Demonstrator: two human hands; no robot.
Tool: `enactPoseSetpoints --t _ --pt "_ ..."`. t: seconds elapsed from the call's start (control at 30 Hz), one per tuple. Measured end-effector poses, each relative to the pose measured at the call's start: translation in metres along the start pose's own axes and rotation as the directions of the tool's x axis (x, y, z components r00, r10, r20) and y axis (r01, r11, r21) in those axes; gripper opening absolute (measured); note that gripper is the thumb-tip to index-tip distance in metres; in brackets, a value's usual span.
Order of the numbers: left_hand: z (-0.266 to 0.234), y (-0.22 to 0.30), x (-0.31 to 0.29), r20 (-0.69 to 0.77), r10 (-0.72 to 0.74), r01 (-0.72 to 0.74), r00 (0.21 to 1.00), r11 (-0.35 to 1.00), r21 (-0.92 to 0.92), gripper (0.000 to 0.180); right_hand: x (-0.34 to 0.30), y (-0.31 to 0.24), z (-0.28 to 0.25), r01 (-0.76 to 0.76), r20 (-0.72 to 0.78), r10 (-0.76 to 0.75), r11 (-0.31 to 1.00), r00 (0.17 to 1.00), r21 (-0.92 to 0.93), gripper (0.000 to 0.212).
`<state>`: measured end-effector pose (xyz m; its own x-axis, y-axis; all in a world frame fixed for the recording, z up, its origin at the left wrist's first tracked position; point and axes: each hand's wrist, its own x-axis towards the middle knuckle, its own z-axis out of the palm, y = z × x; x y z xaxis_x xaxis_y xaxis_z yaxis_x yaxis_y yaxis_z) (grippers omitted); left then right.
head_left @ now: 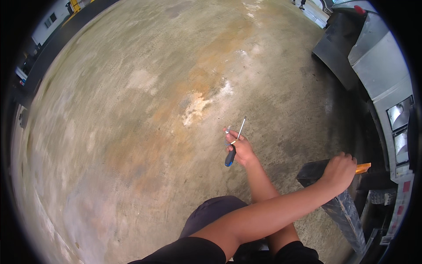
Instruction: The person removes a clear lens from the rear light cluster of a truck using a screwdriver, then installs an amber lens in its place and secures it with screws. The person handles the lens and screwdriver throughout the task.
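Observation:
My arms cross. My left hand (340, 171) reaches over to the right, its fingers curled closed around an orange translucent strip (363, 168), whose end sticks out past the knuckles. It is just above a dark, scuffed panel (345, 215) beside the vehicle. My right hand (241, 149) is near the middle, closed around a screwdriver (229, 157) with a black and blue handle. The metal shaft points up and away from me. A small pale piece (227, 130) shows at the fingertips of that hand; its kind is too small to tell.
On the right stands a vehicle with a silver body panel (376, 57), lamps (401, 147) and a red-marked bumper strip (402, 207). A stained concrete floor (132, 132) spreads out below. A person's feet (301, 6) show at the far right. A white wall (52, 20) is far left.

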<state>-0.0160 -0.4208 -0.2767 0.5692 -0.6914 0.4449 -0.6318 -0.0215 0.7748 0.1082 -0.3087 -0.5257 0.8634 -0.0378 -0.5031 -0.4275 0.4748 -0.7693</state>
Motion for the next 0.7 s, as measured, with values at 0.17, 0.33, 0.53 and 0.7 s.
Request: enactPoseSetpoints --t 0.17,0.33,0.53,0.7 --pt "-0.016 0.001 -0.005 0.046 0.009 -0.010 0.999 1.000 0.021 0.019 -0.007 0.003 -0.006 0.000 -0.011 0.000 0.999 1.000 0.053 0.038" --pt "-0.031 0.003 -0.005 0.136 0.041 -0.041 0.990 0.999 0.000 0.024 -0.004 -0.009 -0.003 0.015 0.009 -0.015 1.000 1.000 0.024 0.039" --pt "-0.034 0.004 -0.007 0.119 0.031 -0.032 0.992 0.999 0.007 0.024 0.002 -0.025 0.004 0.037 -0.001 -0.037 0.999 0.999 0.013 0.040" --pt "-0.034 0.003 -0.007 0.091 0.053 -0.055 0.994 0.998 0.020 0.024 0.002 -0.032 0.010 0.043 0.014 -0.043 0.999 0.999 0.009 0.040"
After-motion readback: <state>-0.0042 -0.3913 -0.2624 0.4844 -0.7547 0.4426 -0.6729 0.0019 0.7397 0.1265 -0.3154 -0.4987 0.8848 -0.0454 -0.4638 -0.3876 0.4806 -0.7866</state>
